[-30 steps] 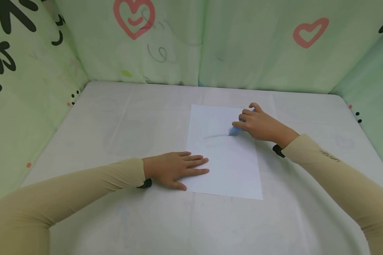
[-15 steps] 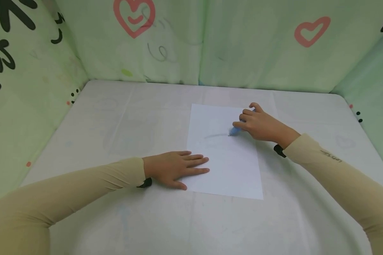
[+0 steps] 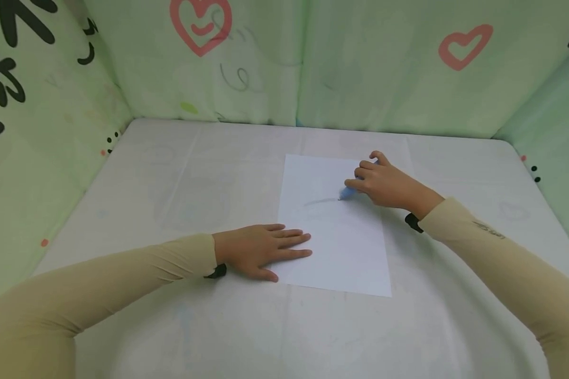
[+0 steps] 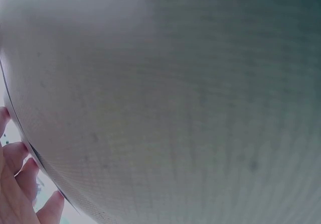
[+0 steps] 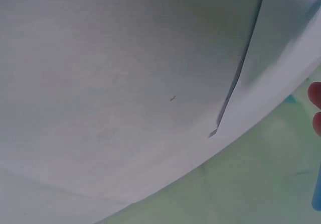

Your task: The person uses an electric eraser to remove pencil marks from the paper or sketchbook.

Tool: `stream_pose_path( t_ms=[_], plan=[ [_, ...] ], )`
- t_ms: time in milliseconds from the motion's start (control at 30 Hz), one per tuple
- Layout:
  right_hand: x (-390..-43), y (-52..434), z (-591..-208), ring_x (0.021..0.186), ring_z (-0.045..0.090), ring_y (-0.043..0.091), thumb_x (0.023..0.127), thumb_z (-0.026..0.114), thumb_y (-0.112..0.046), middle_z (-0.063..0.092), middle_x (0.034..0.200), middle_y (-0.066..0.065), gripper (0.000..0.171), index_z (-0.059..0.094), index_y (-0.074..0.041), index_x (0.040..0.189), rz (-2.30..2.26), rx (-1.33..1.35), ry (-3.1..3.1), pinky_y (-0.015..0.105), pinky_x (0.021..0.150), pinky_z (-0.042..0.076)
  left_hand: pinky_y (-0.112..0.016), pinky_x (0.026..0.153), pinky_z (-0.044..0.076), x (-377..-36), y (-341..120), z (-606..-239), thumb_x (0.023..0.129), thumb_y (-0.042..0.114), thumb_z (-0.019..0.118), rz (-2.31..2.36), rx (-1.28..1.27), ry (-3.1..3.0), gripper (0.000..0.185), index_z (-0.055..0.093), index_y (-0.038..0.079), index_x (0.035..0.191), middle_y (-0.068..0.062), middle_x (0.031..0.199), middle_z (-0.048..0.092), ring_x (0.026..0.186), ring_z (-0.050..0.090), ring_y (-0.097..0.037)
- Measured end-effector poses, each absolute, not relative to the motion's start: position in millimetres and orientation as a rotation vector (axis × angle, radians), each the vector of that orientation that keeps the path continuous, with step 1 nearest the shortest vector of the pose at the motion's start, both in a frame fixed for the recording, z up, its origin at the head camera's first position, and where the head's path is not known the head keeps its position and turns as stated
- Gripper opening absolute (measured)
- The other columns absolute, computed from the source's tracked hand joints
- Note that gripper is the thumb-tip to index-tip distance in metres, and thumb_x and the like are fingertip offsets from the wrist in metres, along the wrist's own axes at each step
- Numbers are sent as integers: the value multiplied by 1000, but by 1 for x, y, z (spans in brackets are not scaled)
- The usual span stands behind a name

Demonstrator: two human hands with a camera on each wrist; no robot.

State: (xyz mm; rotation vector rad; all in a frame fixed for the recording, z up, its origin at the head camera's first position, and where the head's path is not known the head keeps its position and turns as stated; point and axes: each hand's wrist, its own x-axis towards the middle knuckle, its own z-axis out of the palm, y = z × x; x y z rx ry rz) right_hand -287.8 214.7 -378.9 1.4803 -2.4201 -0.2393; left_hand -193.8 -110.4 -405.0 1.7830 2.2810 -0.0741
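Note:
A white sheet of paper [image 3: 336, 247] lies on the table, with one faint, slightly curved grey line [image 3: 320, 201] on its upper half. My right hand [image 3: 384, 181] grips a thick blue marker pen [image 3: 348, 192], tilted, its narrow tip right at the paper by the line's right end. In the right wrist view only the fingertips [image 5: 315, 94] and the pen's blue end [image 5: 317, 196] show at the edge. Flat, with fingers spread, my left hand [image 3: 263, 252] rests across the sheet's lower left edge; its fingers [image 4: 16, 156] appear at the left of the left wrist view.
The table [image 3: 208, 326] has a white cover with faint stains and creases. Green cloth walls [image 3: 360, 79] with printed hearts and black shapes close off its back and both sides. Dark wrist straps [image 3: 413, 223] show under the beige sleeves.

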Motion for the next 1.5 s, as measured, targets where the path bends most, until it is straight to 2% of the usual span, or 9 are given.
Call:
stream_pose_path(
  t_ms=[233,533,933,1267,1500],
  plan=[
    [-286,221,-379,82,53,27,76,73,-4,62,84,11,24,65,-11,98,-228,1486,-2403,53,87,35,-43,118,19,-194,-112,-403,95,55,38,-70,1781,2283,72,15,18,152,-8,159,13,148,13,-22],
    [-291,210,-379,85,55,27,80,71,-6,64,87,12,22,65,-12,100,-271,1472,-2430,53,91,36,-43,118,20,-194,-110,-404,95,55,39,-35,1783,2272,71,16,18,152,-8,159,14,147,13,-22],
    [-286,213,-378,83,55,27,76,74,-4,63,85,12,25,66,-11,98,-231,1501,-2401,52,87,36,-44,118,20,-194,-110,-404,95,55,39,-47,1775,2273,72,15,19,152,-8,159,12,148,13,-22],
    [-290,206,-380,84,55,27,80,71,-6,63,86,12,21,65,-12,100,-272,1480,-2425,52,89,37,-45,117,21,-194,-109,-407,94,55,39,-22,1799,2265,72,17,18,152,-9,159,13,147,14,-23],
    [-287,210,-379,83,55,26,78,72,-6,63,84,11,22,66,-13,98,-255,1504,-2399,52,88,37,-43,118,20,-194,-110,-405,95,56,37,-68,1780,2271,72,14,19,152,-7,159,11,148,12,-22]
  ],
)
